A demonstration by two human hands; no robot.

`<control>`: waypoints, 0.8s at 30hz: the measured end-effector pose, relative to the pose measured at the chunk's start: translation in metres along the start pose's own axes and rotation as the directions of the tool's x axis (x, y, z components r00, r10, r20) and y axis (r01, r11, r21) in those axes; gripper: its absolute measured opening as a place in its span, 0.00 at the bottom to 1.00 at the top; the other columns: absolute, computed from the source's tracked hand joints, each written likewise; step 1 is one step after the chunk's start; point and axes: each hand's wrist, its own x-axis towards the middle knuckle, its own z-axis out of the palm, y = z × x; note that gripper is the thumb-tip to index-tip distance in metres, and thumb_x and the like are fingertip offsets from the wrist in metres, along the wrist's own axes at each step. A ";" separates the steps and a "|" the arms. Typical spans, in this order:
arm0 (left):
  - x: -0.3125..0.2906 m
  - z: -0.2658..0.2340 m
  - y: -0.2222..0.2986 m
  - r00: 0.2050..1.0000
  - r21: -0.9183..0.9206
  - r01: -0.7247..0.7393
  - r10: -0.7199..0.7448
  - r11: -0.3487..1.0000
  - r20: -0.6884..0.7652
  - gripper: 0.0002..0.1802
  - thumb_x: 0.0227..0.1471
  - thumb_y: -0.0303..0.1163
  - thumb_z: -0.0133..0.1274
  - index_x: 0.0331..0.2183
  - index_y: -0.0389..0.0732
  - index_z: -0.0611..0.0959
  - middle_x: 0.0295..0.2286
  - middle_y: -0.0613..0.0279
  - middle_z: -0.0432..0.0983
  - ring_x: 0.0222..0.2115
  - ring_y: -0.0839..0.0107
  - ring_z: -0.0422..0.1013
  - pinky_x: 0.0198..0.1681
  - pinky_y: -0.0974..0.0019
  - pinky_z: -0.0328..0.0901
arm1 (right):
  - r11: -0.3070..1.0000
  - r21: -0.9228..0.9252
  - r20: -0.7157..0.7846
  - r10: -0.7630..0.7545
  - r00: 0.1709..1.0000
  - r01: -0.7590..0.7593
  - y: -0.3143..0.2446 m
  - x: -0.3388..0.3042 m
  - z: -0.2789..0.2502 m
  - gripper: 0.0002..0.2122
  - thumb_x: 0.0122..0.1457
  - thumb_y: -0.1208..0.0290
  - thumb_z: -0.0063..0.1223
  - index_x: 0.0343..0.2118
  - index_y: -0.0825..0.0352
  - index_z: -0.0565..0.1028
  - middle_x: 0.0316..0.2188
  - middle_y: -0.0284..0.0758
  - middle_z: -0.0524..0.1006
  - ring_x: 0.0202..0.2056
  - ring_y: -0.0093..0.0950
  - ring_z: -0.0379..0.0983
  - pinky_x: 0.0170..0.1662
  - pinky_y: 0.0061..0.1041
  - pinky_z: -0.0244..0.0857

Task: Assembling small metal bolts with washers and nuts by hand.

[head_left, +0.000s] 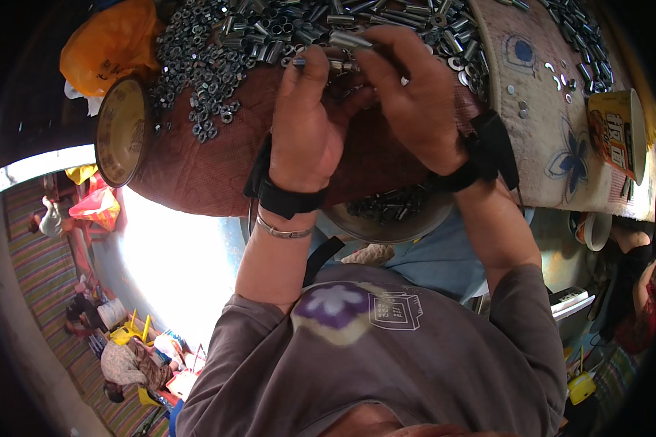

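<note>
My left hand [307,135] is closed at the near edge of the piled hardware, its thumb pressed on a slim metal bolt [337,65] that lies crosswise under it. Close beside it, my right hand [419,105] pinches a shiny metal sleeve [350,40] between thumb and forefinger, slightly above the bolt. The two pieces are apart. Parts of both hands' fingers are hidden behind the palms. Loose hex nuts [205,73] form a heap to the left, and many metal sleeves [273,49] are piled just beyond my hands. Flat washers [474,73] lie right of my right hand.
A dark red cloth [197,167] covers the work surface. At left stand a round bowl [122,131] and an orange bag [113,47]. A basin [386,231] of dark metal parts rests near my lap. A yellow paper tub [614,135] is at right. Other people sit beyond.
</note>
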 end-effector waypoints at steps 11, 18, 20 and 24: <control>0.005 -0.016 0.009 0.998 0.101 -0.045 0.049 0.994 -0.033 0.10 0.58 0.33 0.41 0.37 0.36 0.72 0.32 0.54 0.74 0.32 0.65 0.72 0.37 0.63 0.71 | 0.989 0.009 0.074 0.150 0.986 -0.151 0.008 0.014 -0.015 0.07 0.54 0.74 0.52 0.34 0.72 0.72 0.19 0.34 0.75 0.21 0.18 0.71 0.25 0.18 0.64; 0.010 -0.023 0.013 0.985 0.240 -0.144 0.161 0.960 -0.056 0.10 0.56 0.31 0.42 0.37 0.34 0.72 0.27 0.57 0.72 0.28 0.69 0.67 0.28 0.73 0.61 | 0.977 0.099 0.055 0.183 0.982 -0.187 0.013 0.010 -0.008 0.08 0.54 0.74 0.53 0.35 0.72 0.72 0.19 0.31 0.74 0.21 0.16 0.68 0.23 0.17 0.61; 0.011 -0.028 0.015 0.993 0.242 -0.094 0.107 0.966 -0.040 0.10 0.56 0.32 0.42 0.36 0.35 0.72 0.27 0.58 0.71 0.27 0.71 0.66 0.26 0.74 0.58 | 0.964 0.138 0.064 0.221 0.973 -0.228 0.009 0.010 -0.008 0.08 0.54 0.74 0.53 0.35 0.72 0.72 0.18 0.30 0.73 0.21 0.16 0.68 0.23 0.17 0.61; 0.011 -0.034 0.014 0.997 0.202 -0.038 0.022 0.979 0.076 0.12 0.57 0.35 0.44 0.37 0.37 0.72 0.28 0.60 0.72 0.26 0.73 0.65 0.26 0.76 0.57 | 0.976 0.092 0.110 0.186 0.976 -0.196 0.009 0.010 -0.008 0.08 0.54 0.74 0.53 0.35 0.71 0.72 0.20 0.30 0.74 0.22 0.15 0.68 0.23 0.16 0.61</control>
